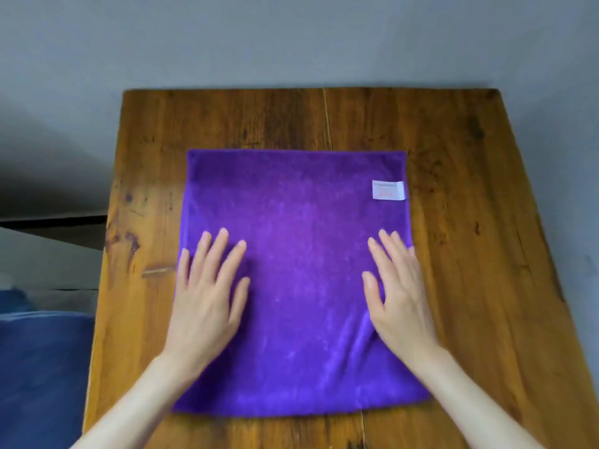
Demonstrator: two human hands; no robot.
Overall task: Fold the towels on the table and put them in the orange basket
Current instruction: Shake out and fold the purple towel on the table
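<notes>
Near hem of the towel: the purple towel (pixel 298 280) lies spread flat and unfolded on the wooden counter (pixel 470 196), its near hem closest to the camera, just short of the counter's near edge, with both forearms crossing over that hem.
Towel shape and axis: roughly square, so no clear long axis; its sides run square to the counter's edges, and a few soft wrinkles gather in the cloth beside the right palm.
Label: a white tag (pixel 388 190) sits on the towel's right hem toward the far corner, well beyond the right fingertips.
Left hand: the left hand (pixel 207 299) rests palm down on the towel's left half, fingers (pixel 216 251) straight and spread, gripping nothing; the little finger lies along the towel's left hem.
Right hand: the right hand (pixel 400 296) rests palm down on the towel's right half, fingers straight and close together, also gripping nothing; the outer fingers reach the right hem.
Key relation: the far hem lies ahead of both sets of fingertips and the near corners lie behind the wrists, so each hand is equally near its own side; my reading is that a first fold suits both hands together, near hem carried to far hem or one side hem across to the other.
Stage: judged as smoothing ahead of the first fold; no fold is made yet.
Orange basket: not in view.
Beside the counter: a blue fabric surface (pixel 39 367) lies off the towel's left, past the counter's left edge, against a grey wall (pixel 291 37).
</notes>
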